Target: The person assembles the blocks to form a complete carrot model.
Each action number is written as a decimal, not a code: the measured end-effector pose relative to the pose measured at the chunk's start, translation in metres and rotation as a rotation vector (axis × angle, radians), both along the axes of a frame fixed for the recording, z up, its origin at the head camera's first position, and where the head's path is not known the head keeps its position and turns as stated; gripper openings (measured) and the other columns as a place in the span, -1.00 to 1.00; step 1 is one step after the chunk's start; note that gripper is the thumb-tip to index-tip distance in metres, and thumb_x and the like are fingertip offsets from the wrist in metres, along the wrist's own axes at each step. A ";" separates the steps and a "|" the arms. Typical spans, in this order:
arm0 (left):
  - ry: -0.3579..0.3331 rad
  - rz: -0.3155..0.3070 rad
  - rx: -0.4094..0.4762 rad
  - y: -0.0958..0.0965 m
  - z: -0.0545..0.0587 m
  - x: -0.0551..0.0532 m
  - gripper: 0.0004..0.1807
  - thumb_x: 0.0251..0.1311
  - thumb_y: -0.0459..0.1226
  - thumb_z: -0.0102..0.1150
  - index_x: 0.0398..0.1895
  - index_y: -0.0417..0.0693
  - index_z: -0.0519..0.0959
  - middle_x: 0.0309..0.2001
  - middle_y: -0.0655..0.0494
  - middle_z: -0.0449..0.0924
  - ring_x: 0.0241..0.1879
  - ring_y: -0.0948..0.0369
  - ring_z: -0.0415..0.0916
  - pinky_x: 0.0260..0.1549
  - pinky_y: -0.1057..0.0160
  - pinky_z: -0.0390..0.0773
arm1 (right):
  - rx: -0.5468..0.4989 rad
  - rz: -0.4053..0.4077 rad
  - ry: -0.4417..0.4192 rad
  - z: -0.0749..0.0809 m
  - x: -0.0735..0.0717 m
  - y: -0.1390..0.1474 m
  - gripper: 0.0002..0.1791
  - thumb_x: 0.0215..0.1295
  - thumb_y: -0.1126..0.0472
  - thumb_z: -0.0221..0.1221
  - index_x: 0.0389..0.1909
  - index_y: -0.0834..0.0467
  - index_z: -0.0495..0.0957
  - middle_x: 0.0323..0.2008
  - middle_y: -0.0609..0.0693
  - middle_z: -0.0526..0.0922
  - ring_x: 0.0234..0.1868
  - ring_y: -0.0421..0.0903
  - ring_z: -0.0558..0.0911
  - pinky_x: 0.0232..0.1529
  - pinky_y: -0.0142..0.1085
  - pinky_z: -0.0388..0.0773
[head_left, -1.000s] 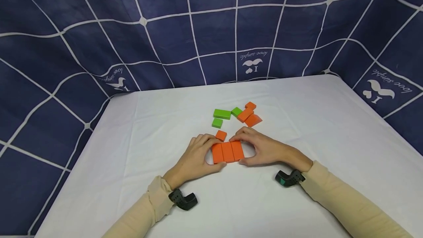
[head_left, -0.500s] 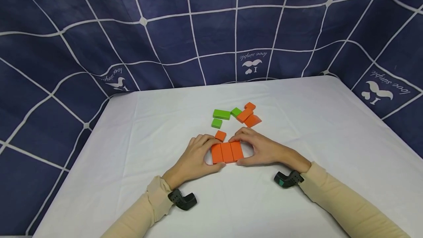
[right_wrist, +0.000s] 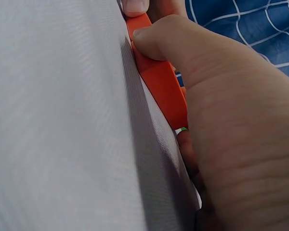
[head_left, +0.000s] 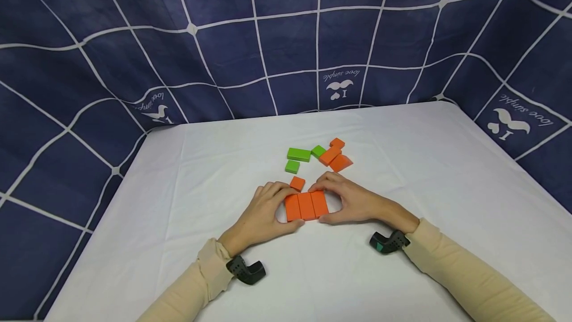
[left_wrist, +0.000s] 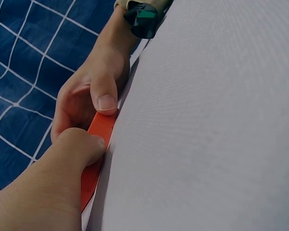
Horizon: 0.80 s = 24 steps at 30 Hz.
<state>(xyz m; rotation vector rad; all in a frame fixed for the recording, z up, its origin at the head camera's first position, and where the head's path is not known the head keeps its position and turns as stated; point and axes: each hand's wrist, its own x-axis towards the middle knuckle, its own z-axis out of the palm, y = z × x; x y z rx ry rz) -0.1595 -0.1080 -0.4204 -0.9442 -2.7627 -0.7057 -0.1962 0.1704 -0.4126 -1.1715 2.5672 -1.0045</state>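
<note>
Three orange rectangular blocks (head_left: 306, 206) lie side by side in a row on the white cloth. From the left, my left hand (head_left: 261, 215) grips the row, its thumb along the near edge and its fingers at the far edge. My right hand (head_left: 355, 201) holds the other end the same way, thumb (right_wrist: 156, 41) against the near side. In the left wrist view, both thumbs press the orange near faces (left_wrist: 100, 126), with the blocks low on the cloth. Just beyond the row, by the left fingers, sits a small orange square block (head_left: 297, 183).
Farther back lie a long green block (head_left: 299, 154), a green square block (head_left: 292, 167) and another green block (head_left: 318, 151). Beside them are an orange oblong block (head_left: 329, 156), an orange triangular piece (head_left: 341, 163) and a small orange block (head_left: 337, 143). A blue checked curtain (head_left: 286, 43) surrounds the table.
</note>
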 end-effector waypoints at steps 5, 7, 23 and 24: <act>0.004 -0.001 0.008 0.000 0.000 0.000 -0.31 0.12 0.23 0.37 0.23 0.10 0.56 0.17 0.22 0.51 0.16 0.21 0.37 0.18 0.10 0.34 | 0.003 0.000 0.001 0.001 0.000 -0.001 -0.40 0.11 -0.05 0.49 0.21 -0.20 0.56 0.10 -0.27 0.51 0.20 -0.24 0.47 0.31 -0.07 0.45; 0.000 -0.002 0.008 -0.001 0.000 0.001 -0.31 0.12 0.23 0.37 0.23 0.09 0.56 0.17 0.22 0.51 0.16 0.21 0.37 0.19 0.09 0.34 | 0.003 0.000 0.003 0.001 0.000 0.000 -0.40 0.11 -0.05 0.49 0.21 -0.20 0.56 0.10 -0.27 0.51 0.20 -0.24 0.47 0.31 -0.07 0.45; -0.013 -0.013 0.006 -0.003 0.001 0.001 -0.27 0.11 0.24 0.36 0.27 0.09 0.54 0.19 0.23 0.50 0.17 0.23 0.37 0.17 0.10 0.35 | -0.011 0.000 0.001 0.002 0.001 -0.001 -0.31 0.15 -0.18 0.46 0.31 -0.14 0.52 0.22 -0.32 0.53 0.31 -0.21 0.44 0.39 0.03 0.37; -0.024 -0.015 0.005 -0.004 0.002 0.000 -0.26 0.10 0.24 0.37 0.28 0.09 0.53 0.19 0.24 0.50 0.18 0.24 0.37 0.19 0.10 0.35 | -0.014 -0.001 -0.002 0.003 0.001 -0.001 -0.32 0.16 -0.18 0.45 0.31 -0.14 0.52 0.22 -0.31 0.53 0.32 -0.20 0.44 0.39 0.03 0.37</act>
